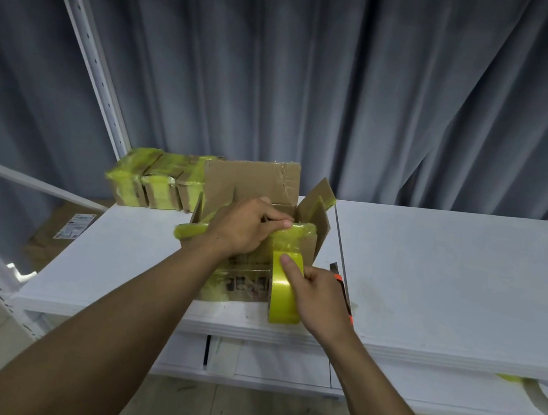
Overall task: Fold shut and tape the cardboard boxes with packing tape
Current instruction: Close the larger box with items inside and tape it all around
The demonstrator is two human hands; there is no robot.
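While the rear and right flaps of the cardboard box (254, 184) stand upright, yellow tape lies over its near wall. The main risk, I judge, is a strip stuck down before the top is folded, which would then need peeling or cutting. The box sits close to the tabletop's near edge, just left of the seam between panels. It looks light, so a hard pull on the tape roll (284, 291) could drag or tip it toward that edge. The left hand (245, 229) curls over the near rim, pinning tape there. The right hand (318, 297) grips the roll, thumb on its outer face. An orange utility knife (338, 278) just beside that wrist could be knocked.

A grey curtain (350, 78) hangs behind white shelving uprights (89, 43). The white tabletop (446, 280) is scuffed. Three taped boxes (151, 182) stand at its far left corner, and a spare roll (542, 400) lies on the lower shelf.
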